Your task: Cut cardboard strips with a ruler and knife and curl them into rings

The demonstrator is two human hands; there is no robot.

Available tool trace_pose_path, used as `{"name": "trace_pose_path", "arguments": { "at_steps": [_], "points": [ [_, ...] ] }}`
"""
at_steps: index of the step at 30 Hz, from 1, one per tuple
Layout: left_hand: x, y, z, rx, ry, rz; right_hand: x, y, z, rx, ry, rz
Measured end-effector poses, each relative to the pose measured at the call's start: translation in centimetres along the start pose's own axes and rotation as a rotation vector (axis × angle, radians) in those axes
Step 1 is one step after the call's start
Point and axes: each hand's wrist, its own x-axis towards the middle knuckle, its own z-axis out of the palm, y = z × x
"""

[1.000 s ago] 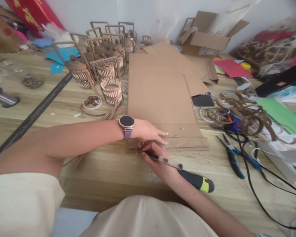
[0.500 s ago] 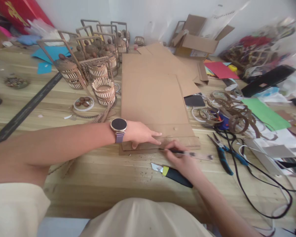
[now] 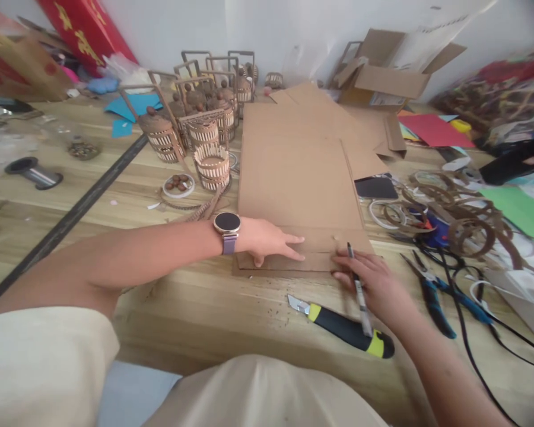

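Note:
My left hand (image 3: 269, 238) lies on a sheet of brown cardboard (image 3: 296, 178), with its index and middle fingers stretched out and apart. At the right end of the near edge, my right hand (image 3: 374, 279) rests its fingertips on the cardboard while a slim pen (image 3: 359, 296) is held in that hand. The pen's dark end points away from me, and its pale end hangs over the handle of a utility knife (image 3: 338, 326). That knife lies on the wooden table with its blade exposed and pointing left.
Pliers (image 3: 436, 293) and black cables lie to the right, below a heap of brown rings (image 3: 465, 228). Small lantern-like baskets (image 3: 211, 163) stand at the back left, by a white ring of brown beads (image 3: 178, 185). Behind the cardboard is an open box (image 3: 391, 80).
My right hand has moved right along the cardboard's near edge and turned the pen from sideways to pointing away. The left hand keeps its place on the cardboard. The view has swung left.

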Motion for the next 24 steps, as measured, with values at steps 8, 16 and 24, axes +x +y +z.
{"name": "trace_pose_path", "arguments": {
  "at_steps": [8,16,24],
  "points": [
    [-6.3,-1.7,3.9,-0.049,0.121,-0.113,1.4,0.5,1.2,-0.055,-0.067,-0.078],
    [-9.1,-1.0,7.2,-0.036,0.282,-0.150,1.9,-0.3,1.4,-0.140,-0.071,-0.077],
    [-10.4,0.1,7.6,-0.023,0.317,-0.189,2.8,-1.5,1.5,-0.129,-0.082,-0.117]
  ]
}}
